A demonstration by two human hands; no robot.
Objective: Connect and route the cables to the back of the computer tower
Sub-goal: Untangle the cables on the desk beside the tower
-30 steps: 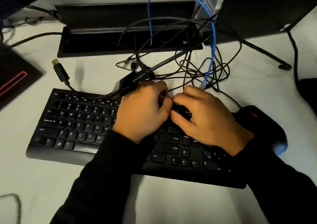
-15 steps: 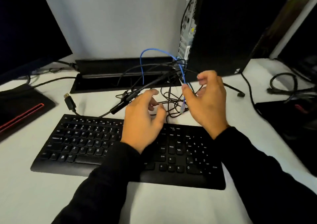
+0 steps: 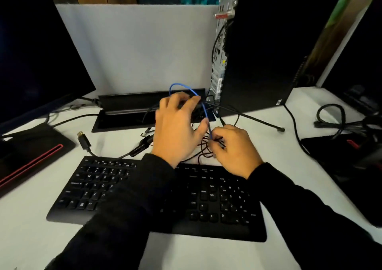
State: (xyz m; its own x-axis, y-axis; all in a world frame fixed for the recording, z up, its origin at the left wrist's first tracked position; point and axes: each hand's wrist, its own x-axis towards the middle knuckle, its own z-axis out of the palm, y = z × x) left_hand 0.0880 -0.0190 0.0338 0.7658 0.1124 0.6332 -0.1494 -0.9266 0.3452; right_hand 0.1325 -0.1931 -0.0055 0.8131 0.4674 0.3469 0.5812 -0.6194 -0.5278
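The black computer tower (image 3: 260,50) stands at the back right, its metal rear panel (image 3: 220,48) with ports facing left. A blue network cable (image 3: 204,109) loops up from the tangle of thin black cables (image 3: 203,147) behind the keyboard. My right hand (image 3: 234,147) pinches the lower end of the blue cable together with a black lead. My left hand (image 3: 177,125) reaches over the tangle, fingers spread and bent around dark cables near the blue loop; what it holds is hidden. A thick black cable with a gold plug (image 3: 83,140) lies loose at the left.
A black keyboard (image 3: 217,205) lies under my forearms. An open cable tray (image 3: 124,112) sits in the desk behind it. A dark monitor (image 3: 35,48) stands at the left, its red-striped base (image 3: 31,156) below. More cables and dark gear (image 3: 347,137) crowd the right edge.
My view has tilted up, showing the whole tower. My left hand moved forward toward the blue loop. My right hand dropped and closed on the blue cable's end.
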